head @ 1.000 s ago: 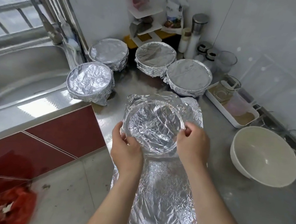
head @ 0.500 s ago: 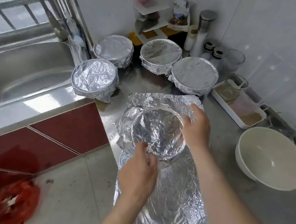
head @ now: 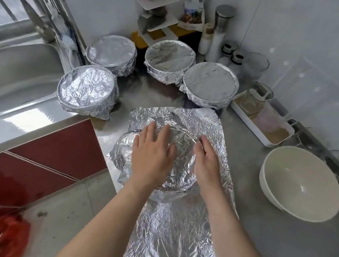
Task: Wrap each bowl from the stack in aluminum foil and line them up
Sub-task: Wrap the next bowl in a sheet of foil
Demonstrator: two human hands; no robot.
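L hand and R hand: grip flat, fingers extended, nothing clasped; both palms press foil over round mound on worktop.

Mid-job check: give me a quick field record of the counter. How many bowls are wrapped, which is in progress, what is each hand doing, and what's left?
wrapped: four foil-covered bowls, one by the sink, three along the back
arrangement: loose arc, not a straight row
in progress: current bowl under the loose foil sheet, which trails toward the person
left hand: flat, fingers straight, pressing foil onto the bowl
right hand: fingers straight, pressing foil at the bowl's right side
left to wrap: white bowl on the right, bare; possibly two nested
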